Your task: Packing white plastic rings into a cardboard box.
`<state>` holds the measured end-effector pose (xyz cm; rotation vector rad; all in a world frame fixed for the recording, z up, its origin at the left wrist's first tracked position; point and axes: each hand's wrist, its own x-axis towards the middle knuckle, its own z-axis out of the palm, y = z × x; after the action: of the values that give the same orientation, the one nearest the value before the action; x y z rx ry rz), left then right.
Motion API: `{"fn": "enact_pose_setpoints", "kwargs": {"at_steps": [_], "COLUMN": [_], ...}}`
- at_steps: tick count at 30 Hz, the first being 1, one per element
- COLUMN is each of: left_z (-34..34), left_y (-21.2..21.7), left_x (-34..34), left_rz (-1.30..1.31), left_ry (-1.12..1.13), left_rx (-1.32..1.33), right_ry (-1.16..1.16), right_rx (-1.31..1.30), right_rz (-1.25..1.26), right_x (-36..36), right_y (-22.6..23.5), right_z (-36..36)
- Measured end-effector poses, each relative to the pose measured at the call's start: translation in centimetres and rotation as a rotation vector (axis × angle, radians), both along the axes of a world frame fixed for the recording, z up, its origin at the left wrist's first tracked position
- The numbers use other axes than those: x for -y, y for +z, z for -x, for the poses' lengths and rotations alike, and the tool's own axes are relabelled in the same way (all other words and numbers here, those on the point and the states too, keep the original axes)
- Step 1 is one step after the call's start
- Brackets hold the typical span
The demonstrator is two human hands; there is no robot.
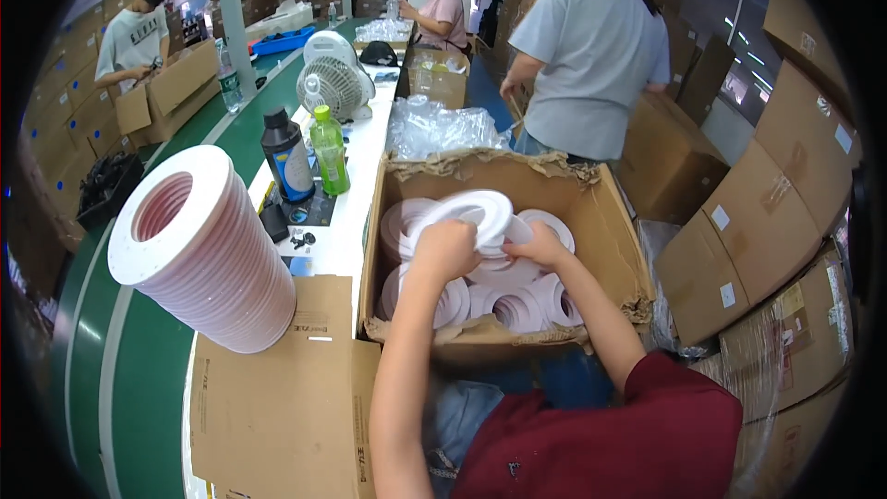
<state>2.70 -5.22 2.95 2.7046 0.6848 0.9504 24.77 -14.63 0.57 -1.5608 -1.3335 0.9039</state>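
Both hands are inside an open cardboard box [605, 240] with ragged rims. My left hand [447, 248] is closed on the near left edge of a few white plastic rings [490, 209], held tilted above the others. My right hand [539, 247] grips the right side of the same rings, its fingers partly hidden. Below them, more white rings [510, 307] lie in several stacks in the box. To the left, a tall, leaning stack of pinkish-white rings [217, 268] stands on a flat cardboard sheet [277, 407] on the worktable.
A dark bottle [286, 157], a green bottle [329, 152] and a small fan [334, 79] stand beyond the ring stack. Clear plastic bags [439, 129] lie behind the box. A person in grey [591, 65] stands beyond it; stacked cartons [739, 222] line the right.
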Motion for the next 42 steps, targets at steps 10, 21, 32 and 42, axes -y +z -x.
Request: {"fn": "enact_pose_setpoints", "kwargs": {"at_steps": [10, 21, 32, 42], "left_z": [-0.4, -0.1, 1.2, 0.7], "left_y": [0.8, -0.5, -1.8, -1.6], "left_x": [-0.1, 0.5, -3.4, -3.2], "left_rz": [-0.152, -0.06, 1.017, 1.628], "left_ry": [-0.046, 0.005, 0.216, -0.361], "left_rx": [0.457, 0.017, 0.888, 0.978], "right_ry": [-0.031, -0.097, -0.1, -0.196], "right_rx": [-0.011, 0.02, -0.327, 0.221], "right_rz": [0.024, -0.008, -0.349, -0.686], "right_x": [-1.3, -1.8, -0.1, -7.9], "right_y": [-2.4, -2.5, 2.7, 1.8], "right_z": [-2.1, -1.6, -0.9, 1.2]}}
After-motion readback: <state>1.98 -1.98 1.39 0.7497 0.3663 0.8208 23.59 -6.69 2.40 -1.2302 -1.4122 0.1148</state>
